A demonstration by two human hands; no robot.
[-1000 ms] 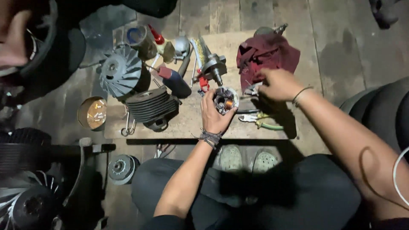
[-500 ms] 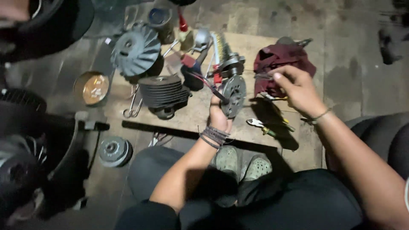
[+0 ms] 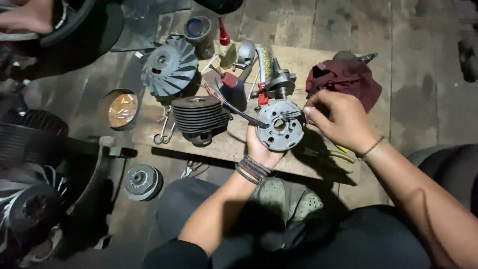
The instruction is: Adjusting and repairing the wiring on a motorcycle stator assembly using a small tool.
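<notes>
Stator plate (image 3: pixel 280 130), round and grey with a centre hole, sits in your left hand (image 3: pixel 261 149) above the front edge of the wooden board (image 3: pixel 298 60) that carries most of the parts. Your left fingers curl up around its lower rim from behind, closed on it, and a dark wire bundle (image 3: pixel 234 107) runs from its upper left edge back toward the middle of the board.

Starting off the board's left edge, a round tin (image 3: pixel 118 108) with a shiny inside stands on the concrete floor, and a small ribbed pulley (image 3: pixel 143 182) lies on the floor below the board's front left corner. At the back left corner of the board a finned cooling fan (image 3: pixel 169 66) stands tilted. Just in front of it lies a black finned cylinder (image 3: pixel 200 118), near the front edge and just left of the plate. A pair of circlip pliers (image 3: pixel 164 130) lies at the board's left edge beside the cylinder. Behind the plate, toward the board's middle, a crankshaft (image 3: pixel 279 79) stands upright, with a red-handled tool (image 3: pixel 262 94) touching its left side.

Your right hand (image 3: pixel 341 122) is pinched at the plate's upper right rim, thumb and forefinger closed together on something too small to make out. Behind that hand, at the board's back right corner, a dark red rag (image 3: pixel 346 79) lies bunched.
</notes>
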